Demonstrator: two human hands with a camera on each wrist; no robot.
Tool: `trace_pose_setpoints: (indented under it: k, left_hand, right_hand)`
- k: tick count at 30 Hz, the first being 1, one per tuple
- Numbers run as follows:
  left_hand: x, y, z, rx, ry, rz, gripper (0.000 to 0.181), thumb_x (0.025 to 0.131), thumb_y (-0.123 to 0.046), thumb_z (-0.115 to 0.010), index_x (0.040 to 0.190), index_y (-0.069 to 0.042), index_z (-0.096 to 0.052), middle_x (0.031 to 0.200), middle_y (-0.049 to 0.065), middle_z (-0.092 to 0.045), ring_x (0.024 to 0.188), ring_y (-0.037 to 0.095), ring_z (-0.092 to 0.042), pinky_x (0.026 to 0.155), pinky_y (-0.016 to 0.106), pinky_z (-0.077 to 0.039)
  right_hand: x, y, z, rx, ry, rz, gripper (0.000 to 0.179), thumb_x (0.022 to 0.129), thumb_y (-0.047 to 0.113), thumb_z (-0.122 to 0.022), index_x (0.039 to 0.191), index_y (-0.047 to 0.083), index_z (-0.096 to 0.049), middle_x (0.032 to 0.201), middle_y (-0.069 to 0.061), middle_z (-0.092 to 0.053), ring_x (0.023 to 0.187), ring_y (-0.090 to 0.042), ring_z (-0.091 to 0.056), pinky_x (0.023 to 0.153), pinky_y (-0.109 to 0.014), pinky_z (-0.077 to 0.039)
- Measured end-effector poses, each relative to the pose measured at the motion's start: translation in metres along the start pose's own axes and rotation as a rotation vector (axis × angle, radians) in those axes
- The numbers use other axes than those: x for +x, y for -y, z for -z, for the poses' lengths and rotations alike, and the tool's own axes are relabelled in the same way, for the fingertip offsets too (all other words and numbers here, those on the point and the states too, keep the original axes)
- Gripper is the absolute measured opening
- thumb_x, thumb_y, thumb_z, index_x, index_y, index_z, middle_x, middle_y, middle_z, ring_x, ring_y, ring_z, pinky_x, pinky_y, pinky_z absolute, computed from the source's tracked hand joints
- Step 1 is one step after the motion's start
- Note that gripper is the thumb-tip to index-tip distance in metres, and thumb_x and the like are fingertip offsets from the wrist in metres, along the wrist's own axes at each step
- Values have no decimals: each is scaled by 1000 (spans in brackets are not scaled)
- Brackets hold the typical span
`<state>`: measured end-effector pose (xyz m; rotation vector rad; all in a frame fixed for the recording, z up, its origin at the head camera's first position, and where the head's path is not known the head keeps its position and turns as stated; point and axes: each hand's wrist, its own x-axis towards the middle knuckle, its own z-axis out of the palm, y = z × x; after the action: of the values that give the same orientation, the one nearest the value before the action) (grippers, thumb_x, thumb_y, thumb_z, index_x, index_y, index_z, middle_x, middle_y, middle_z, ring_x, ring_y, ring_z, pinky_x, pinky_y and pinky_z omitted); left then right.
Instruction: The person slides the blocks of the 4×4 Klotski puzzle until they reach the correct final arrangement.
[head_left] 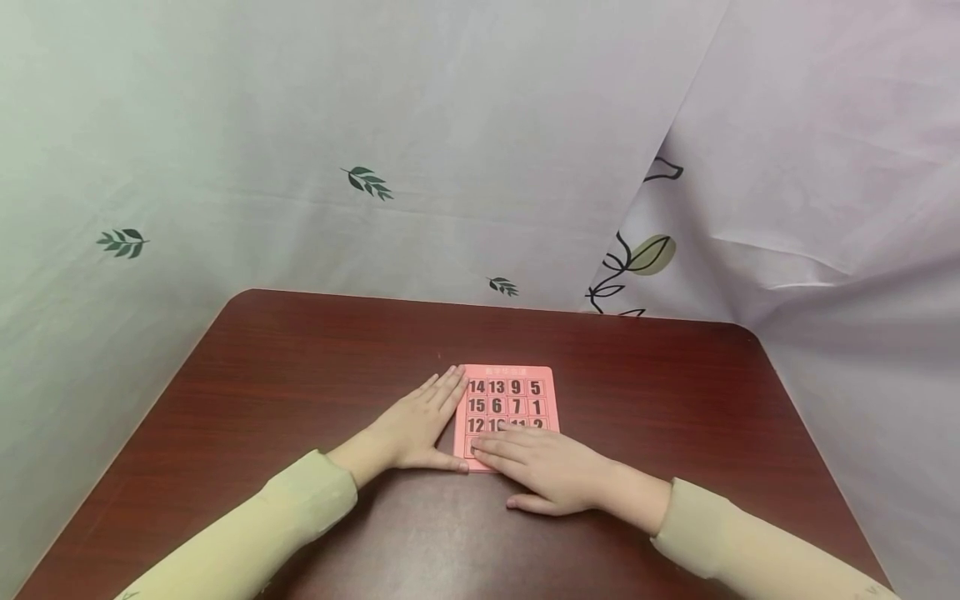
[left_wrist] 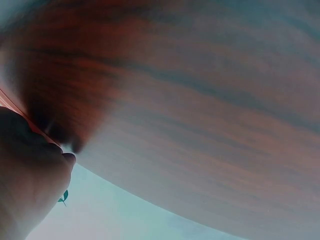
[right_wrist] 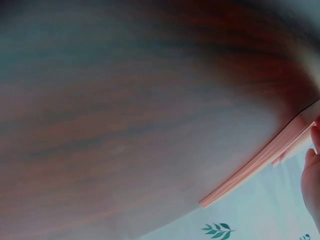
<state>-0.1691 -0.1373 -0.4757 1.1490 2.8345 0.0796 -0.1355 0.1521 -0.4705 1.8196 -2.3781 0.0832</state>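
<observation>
A pink sliding number puzzle lies flat on the dark red-brown table. Black numbers mark its square tiles; the top row reads 14, 13, 9, 5 and the row below 15, 6, 7, 1. My left hand rests along its left side, straight fingers at the upper left edge and thumb at the lower left corner. Across the lower rows lie the extended fingers of my right hand, hiding most of the bottom row. The right wrist view shows the puzzle's ridged side edge beside part of the right hand.
A pale curtain with printed leaves hangs behind the table and along both sides. The table's rounded back corners meet it. Light green sleeves cover both forearms.
</observation>
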Motion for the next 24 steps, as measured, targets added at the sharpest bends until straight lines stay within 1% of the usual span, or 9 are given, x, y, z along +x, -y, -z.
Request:
trace_pose_setpoints:
  k: [3, 6, 11, 17, 21, 24]
  left_hand:
    - [0, 0, 0, 2, 6, 4, 128, 85, -83, -62, 166, 7, -22, 176, 26, -16, 165, 38, -21, 135, 49, -26]
    - [0, 0, -1, 5, 18, 10, 128, 85, -84, -61, 167, 6, -21, 177, 25, -14, 166, 36, -18, 135, 48, -23]
    - [1, -1, -2, 12, 14, 12, 128, 85, -85, -60, 167, 5, -21, 177, 24, -14, 166, 35, -18, 136, 47, -23]
    - [2, -1, -2, 12, 13, 14, 129, 84, -86, -60, 167, 5, -20, 177, 23, -13, 166, 35, -17, 136, 46, -23]
    - [1, -1, -2, 9, 11, 15, 129, 84, -86, -61, 167, 4, -20, 177, 23, -13, 166, 35, -17, 136, 46, -23]
    - [1, -1, -2, 8, 8, 14, 129, 84, -86, -61, 167, 4, -20, 177, 23, -13, 166, 35, -17, 136, 46, -23]
  right_hand:
    - [0, 0, 0, 2, 3, -2, 70, 104, 46, -63, 158, 6, -48, 163, -7, -52, 151, -22, -50, 124, -40, -44]
    - [-4, 0, 2, 6, 8, -14, 70, 104, 45, -63, 159, 6, -46, 164, -6, -51, 152, -22, -49, 125, -40, -44]
    - [-20, 1, 5, 0, 2, -37, 69, 103, 45, -64, 159, 8, -47, 165, -6, -50, 153, -22, -49, 124, -41, -45]
    - [-43, 1, 5, -14, -47, -54, 69, 101, 43, -69, 157, 7, -50, 162, -7, -53, 150, -26, -52, 121, -43, -47]
    - [-53, 3, 5, -29, -80, -60, 69, 99, 42, -71, 155, 7, -52, 160, -7, -55, 149, -27, -54, 121, -42, -45]
    - [-56, 3, 5, -36, -92, -64, 69, 98, 43, -72, 154, 7, -54, 160, -6, -56, 148, -27, -54, 121, -39, -41]
